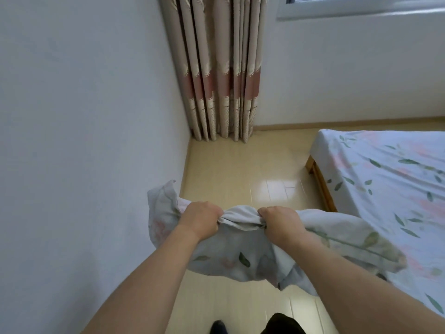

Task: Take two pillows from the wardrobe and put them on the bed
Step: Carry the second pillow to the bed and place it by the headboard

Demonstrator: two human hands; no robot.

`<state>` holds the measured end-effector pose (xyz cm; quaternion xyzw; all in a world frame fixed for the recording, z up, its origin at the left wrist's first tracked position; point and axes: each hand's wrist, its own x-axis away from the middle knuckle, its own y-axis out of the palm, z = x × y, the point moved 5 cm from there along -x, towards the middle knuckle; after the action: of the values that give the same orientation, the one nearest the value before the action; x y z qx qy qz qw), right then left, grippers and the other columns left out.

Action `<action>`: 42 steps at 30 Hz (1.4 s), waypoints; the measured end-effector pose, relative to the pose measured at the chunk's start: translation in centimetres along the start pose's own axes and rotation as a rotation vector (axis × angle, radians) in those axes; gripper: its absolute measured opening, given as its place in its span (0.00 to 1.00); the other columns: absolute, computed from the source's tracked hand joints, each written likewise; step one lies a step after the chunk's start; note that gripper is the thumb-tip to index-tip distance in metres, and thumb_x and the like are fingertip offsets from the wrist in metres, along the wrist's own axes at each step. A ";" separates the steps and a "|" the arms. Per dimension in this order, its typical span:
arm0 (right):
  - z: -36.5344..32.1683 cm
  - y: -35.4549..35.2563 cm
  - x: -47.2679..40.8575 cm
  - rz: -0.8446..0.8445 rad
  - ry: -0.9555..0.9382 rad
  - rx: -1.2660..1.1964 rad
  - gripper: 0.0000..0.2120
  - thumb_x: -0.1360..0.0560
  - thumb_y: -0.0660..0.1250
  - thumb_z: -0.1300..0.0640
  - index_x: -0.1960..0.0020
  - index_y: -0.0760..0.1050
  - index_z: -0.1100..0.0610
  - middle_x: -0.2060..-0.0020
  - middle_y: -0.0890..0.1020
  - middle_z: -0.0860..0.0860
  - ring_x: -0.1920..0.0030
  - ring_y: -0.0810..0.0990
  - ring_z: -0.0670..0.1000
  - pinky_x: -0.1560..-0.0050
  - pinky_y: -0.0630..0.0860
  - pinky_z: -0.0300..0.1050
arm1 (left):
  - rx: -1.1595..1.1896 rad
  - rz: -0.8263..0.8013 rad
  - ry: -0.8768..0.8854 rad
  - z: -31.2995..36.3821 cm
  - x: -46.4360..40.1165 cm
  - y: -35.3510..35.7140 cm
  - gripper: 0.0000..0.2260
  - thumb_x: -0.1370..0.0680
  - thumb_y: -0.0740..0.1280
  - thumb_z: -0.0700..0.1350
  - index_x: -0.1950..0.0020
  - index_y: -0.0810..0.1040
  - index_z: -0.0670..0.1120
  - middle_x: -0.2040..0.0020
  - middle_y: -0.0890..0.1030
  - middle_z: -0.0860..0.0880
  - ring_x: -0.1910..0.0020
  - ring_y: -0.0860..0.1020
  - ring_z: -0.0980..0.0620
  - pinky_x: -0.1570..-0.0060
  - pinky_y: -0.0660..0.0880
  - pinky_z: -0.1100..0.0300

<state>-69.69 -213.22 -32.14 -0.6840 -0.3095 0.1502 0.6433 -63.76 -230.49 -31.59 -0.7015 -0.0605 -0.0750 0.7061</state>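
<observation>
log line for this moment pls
left hand and right hand: gripping floral pillow | held above floor | bed: at right, no pillow visible

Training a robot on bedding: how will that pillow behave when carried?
Probably floppy: the pillow sags and bunches between the left hand and right hand. Likely light, since pinching its edge holds it. Its hanging corners may drag or snag on the bed.

Ahead of me a pleated beige curtain (218, 68) with a pink band hangs in the corner, reaching the glossy cream floor (243, 165). A plain white wall (84, 116) runs along my left, and a window frame (361, 10) sits upper right.
</observation>
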 end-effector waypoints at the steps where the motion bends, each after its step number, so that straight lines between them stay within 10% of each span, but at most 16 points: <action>1: 0.7 -0.4 -1.7 -0.001 0.023 -0.004 0.09 0.29 0.59 0.63 0.54 0.75 0.55 0.58 0.82 0.52 0.57 0.80 0.55 0.62 0.69 0.45 | 0.003 -0.003 0.017 -0.6 -2.1 -0.4 0.05 0.27 0.61 0.42 0.63 0.70 0.50 0.58 0.81 0.46 0.57 0.79 0.43 0.65 0.64 0.57; 42: 31.2 -16.3 -69.4 0.029 0.344 -0.077 0.09 0.34 0.59 0.65 0.67 0.64 0.52 0.74 0.66 0.47 0.66 0.71 0.56 0.69 0.64 0.42 | -0.211 -0.055 0.356 -20.8 -78.8 -14.6 0.09 0.27 0.60 0.42 0.51 0.78 0.47 0.51 0.82 0.42 0.51 0.80 0.40 0.62 0.66 0.55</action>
<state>-145.22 -231.77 -33.59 -0.7283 -0.1902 0.0281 0.6577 -144.32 -249.65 -32.50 -0.7454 0.0542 -0.2231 0.6259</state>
